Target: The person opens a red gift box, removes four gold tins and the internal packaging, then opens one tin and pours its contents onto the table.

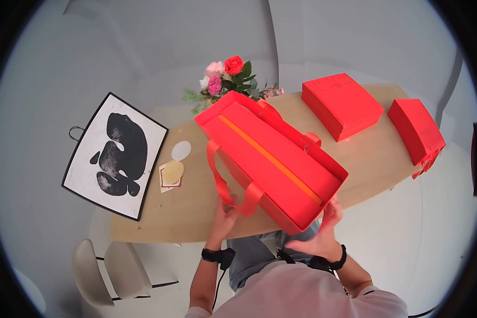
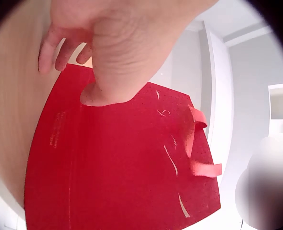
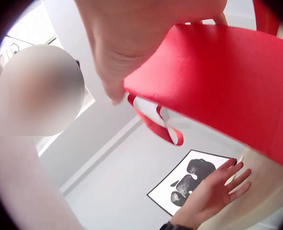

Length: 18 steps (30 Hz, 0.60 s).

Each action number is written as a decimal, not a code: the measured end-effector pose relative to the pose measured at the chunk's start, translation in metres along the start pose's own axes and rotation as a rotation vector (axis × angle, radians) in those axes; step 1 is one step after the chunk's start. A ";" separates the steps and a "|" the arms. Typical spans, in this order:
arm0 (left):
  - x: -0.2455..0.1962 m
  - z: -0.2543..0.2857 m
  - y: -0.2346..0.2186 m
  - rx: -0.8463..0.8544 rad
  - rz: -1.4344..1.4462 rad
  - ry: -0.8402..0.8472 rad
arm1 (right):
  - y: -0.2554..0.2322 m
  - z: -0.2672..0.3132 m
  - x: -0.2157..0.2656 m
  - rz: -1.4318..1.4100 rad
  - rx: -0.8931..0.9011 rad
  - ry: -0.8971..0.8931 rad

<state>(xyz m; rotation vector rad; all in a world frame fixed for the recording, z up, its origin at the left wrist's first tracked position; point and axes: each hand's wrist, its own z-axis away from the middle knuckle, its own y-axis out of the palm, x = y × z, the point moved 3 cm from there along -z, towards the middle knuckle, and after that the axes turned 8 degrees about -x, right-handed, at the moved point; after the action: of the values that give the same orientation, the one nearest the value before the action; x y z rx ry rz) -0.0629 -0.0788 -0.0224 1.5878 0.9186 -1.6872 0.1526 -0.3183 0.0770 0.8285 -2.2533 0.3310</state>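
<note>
A large red bag [image 1: 259, 199] with ribbon handles stands tilted across the table, holding a red lid or box with an orange stripe [image 1: 270, 159]. My left hand [image 1: 225, 218] is beside its near side, below a handle; in the right wrist view the left hand [image 3: 215, 194] has its fingers spread. The left wrist view shows the left hand [image 2: 122, 52] over the red side panel [image 2: 117, 158], contact unclear. My right hand [image 1: 323, 238] is at the bag's near right end, thumb stretched apart, its fingers along the end panel [image 3: 227, 81].
Two red boxes, one square [image 1: 344, 103] and one narrower [image 1: 416, 130], lie on the right of the table [image 1: 196, 212]. Flowers [image 1: 225, 74] stand behind the bag. On the left are a black-and-white picture [image 1: 124, 153], a white oval [image 1: 181, 150] and a yellowish round piece [image 1: 173, 172]. A chair [image 1: 124, 270] stands below left.
</note>
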 end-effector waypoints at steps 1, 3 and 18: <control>-0.006 -0.006 0.004 0.009 -0.005 0.003 | 0.006 -0.001 0.001 0.110 -0.007 -0.049; -0.022 -0.017 0.008 -0.088 0.017 0.129 | 0.009 -0.004 -0.006 0.220 -0.022 -0.101; -0.049 -0.040 0.008 0.021 0.235 0.142 | -0.041 -0.103 -0.142 -0.356 0.328 0.521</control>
<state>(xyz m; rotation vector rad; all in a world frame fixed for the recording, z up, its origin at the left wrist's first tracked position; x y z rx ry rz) -0.0307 -0.0508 0.0249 1.7727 0.7505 -1.4412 0.3120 -0.2372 0.0528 1.1393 -1.5567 0.6706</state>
